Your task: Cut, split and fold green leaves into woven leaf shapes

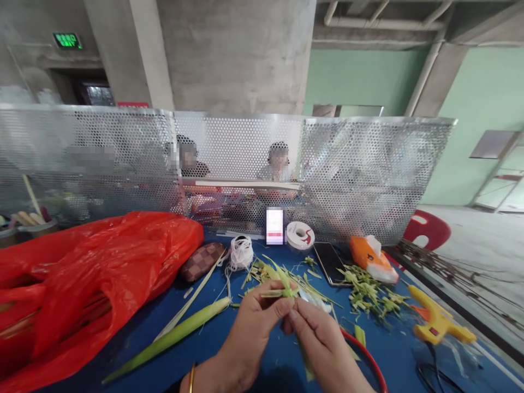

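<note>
Leaf strip between both hands' fingertips

Over the blue counter, the left grip and right grip pinch a folded green leaf strip between their fingertips. A long leaf lies to the left beside a red plastic bag. Leaf scraps, a phone and a yellow glue gun lie to the right.

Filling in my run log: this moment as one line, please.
left hand: pinches leaf strip | right hand: pinches same leaf strip | nearby: leaf scraps, glue gun, red bag, blue table
</note>
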### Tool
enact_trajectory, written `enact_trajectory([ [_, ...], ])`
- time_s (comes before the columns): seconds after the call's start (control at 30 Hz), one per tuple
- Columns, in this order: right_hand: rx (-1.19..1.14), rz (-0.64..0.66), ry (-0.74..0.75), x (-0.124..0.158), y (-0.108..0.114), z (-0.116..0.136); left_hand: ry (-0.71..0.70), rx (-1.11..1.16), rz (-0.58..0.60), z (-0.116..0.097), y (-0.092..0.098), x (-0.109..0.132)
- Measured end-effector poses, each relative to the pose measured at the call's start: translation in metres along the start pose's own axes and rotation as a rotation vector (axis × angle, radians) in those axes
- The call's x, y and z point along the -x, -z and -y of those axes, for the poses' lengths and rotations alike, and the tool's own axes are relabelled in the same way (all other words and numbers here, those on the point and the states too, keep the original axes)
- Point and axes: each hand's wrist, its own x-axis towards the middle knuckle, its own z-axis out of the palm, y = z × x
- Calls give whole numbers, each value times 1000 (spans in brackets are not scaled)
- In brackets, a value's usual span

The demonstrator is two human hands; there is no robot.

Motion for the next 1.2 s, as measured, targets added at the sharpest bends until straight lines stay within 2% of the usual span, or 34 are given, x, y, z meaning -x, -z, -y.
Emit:
enact_trajectory([
  [0.23,113,4,123,4,-4,4,3,69,-136,6,-5,3],
  [0.33,82,36,67,4,-3,6,60,86,-168,5,-4,0],
  [0.4,-55,31,-61,0,-1,7,101,101,-160,1,-1,-3],
  [0.53,-592,-89,-387,-11,9,9,156,125,-62,-8,3,-5],
  [0.6,-801,-89,-470,-14,13,10,210,115,-12,-10,3,-3],
  [0.67,-871,-90,-493,-15,14,10,264,109,3,-10,2,-1],
  [0.87,-684,-232,-416,-17,16,5,259,-37,-128,-2,-2,2],
  [1.0,-604,-306,-360,-22,22,1,257,-68,-154,0,-1,-1],
  [1.1,-542,-294,-340,-23,25,-3,282,-73,-161,-1,0,-1],
  [1.2,-356,-235,-293,-24,30,-4,303,-49,-122,-4,2,0],
])
